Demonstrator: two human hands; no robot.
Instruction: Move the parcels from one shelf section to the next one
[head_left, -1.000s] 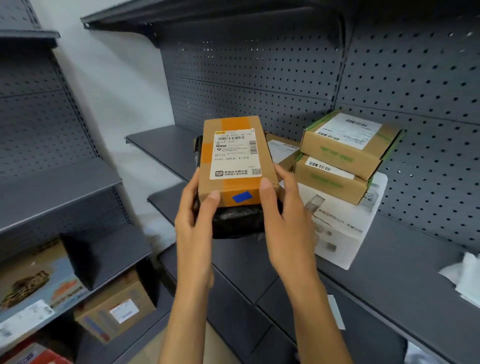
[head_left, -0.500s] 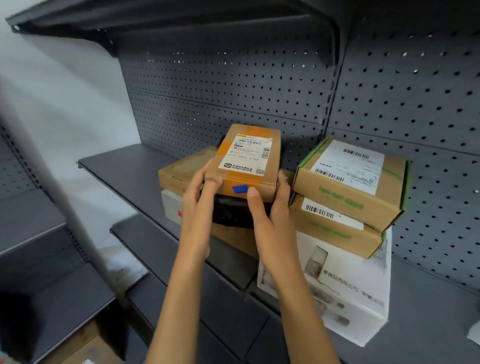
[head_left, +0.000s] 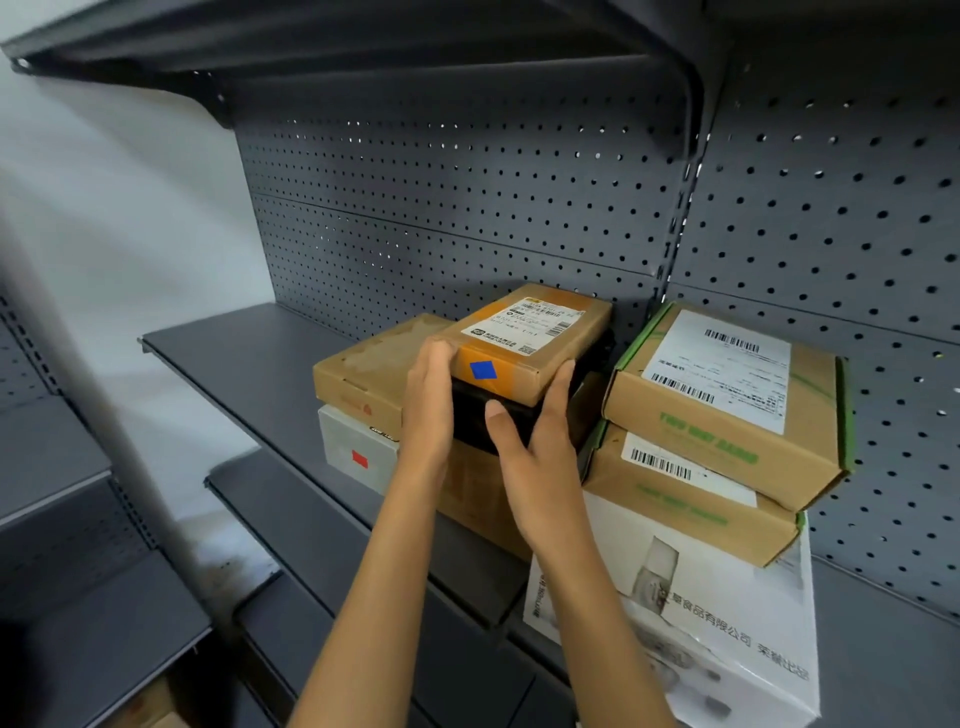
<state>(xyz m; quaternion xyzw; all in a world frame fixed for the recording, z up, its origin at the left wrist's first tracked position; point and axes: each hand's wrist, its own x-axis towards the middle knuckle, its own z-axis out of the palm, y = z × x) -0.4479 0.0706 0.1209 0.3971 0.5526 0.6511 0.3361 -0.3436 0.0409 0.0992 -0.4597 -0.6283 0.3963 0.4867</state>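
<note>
A small brown parcel (head_left: 530, 340) with a white label and a blue sticker lies on a black parcel (head_left: 491, 423). My left hand (head_left: 428, 405) presses their left side and my right hand (head_left: 535, 441) grips their right front corner. Both parcels rest on a larger brown box (head_left: 478, 499) on the grey shelf (head_left: 249, 364), close to the pegboard back. To their left a flat brown box (head_left: 363, 369) sits on a white box (head_left: 353, 454) with a red sticker.
In the right shelf section two green-taped brown boxes (head_left: 727, 395) (head_left: 680, 499) are stacked on a big white printed box (head_left: 727, 629). A shelf upright (head_left: 675, 244) divides the sections. Another shelf (head_left: 363, 36) hangs overhead, and lower shelves (head_left: 322, 535) jut out below.
Both hands carried the brown and black parcels forward and set them down on the stack in the left section, near the back wall. The camera view shifted closer.
</note>
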